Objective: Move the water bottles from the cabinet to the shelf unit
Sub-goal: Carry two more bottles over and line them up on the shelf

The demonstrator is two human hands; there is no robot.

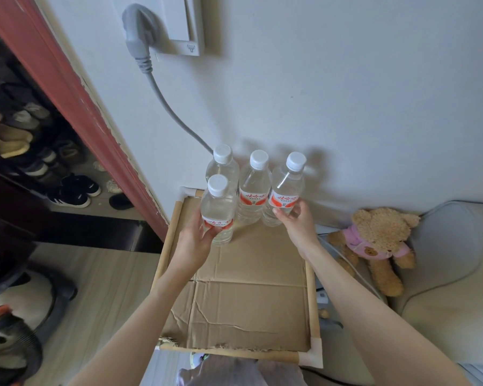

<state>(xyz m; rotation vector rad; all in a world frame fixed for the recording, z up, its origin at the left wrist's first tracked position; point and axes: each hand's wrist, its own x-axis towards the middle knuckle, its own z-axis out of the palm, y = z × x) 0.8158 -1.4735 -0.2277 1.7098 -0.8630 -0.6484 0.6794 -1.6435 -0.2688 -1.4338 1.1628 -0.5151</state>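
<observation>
Forearms over cardboard shelf top (234,302), teddy bear (374,246) right of it

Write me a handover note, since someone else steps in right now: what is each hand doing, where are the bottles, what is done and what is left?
Left hand: gripping the front-left bottle, which stands on the cardboard shelf top.
Right hand: fingers on the right bottle at the wall.
Two more bottles, the back-left bottle and the middle bottle, stand upright beside them.
Done: four bottles are on the shelf unit.
Left: release both hands. The cabinet is out of view, so I cannot tell if more bottles wait there.
</observation>
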